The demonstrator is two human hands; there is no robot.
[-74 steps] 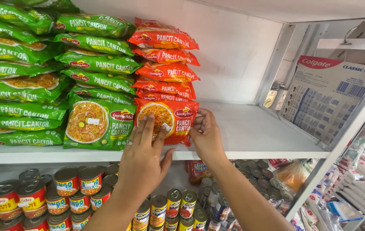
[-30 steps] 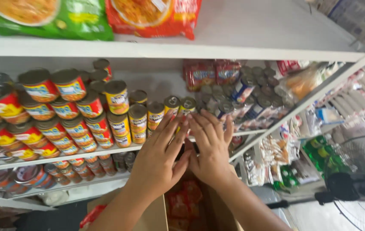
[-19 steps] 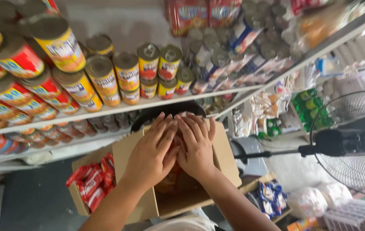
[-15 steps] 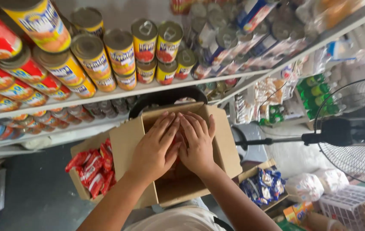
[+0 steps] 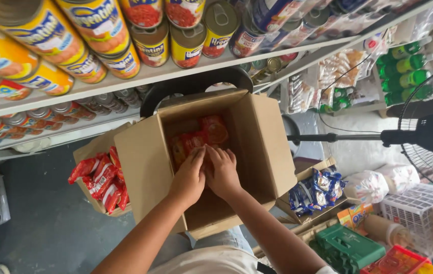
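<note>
An open brown cardboard box (image 5: pixel 272 147) sits in front of me, just below the shelves. Inside it lie red-orange noodle packets (image 5: pixel 196 137). My left hand (image 5: pixel 188 177) and my right hand (image 5: pixel 222 171) are both down inside the box, side by side, with fingertips on the packets. The fingers are bent over the packets; whether either hand has a grip on one cannot be made out.
Shelves (image 5: pixel 165 71) of stacked cans run above the box. A smaller box of red snack packs (image 5: pixel 102 177) stands to the left, a tray of blue packets (image 5: pixel 315 187) to the right. A black standing fan (image 5: pixel 429 132), white baskets and a green crate (image 5: pixel 351 246) crowd the right side.
My view dropped from the noodle shelf past the cans to the box. Both hands went from the shelf packets down into the open box and now rest on the packets inside.
</note>
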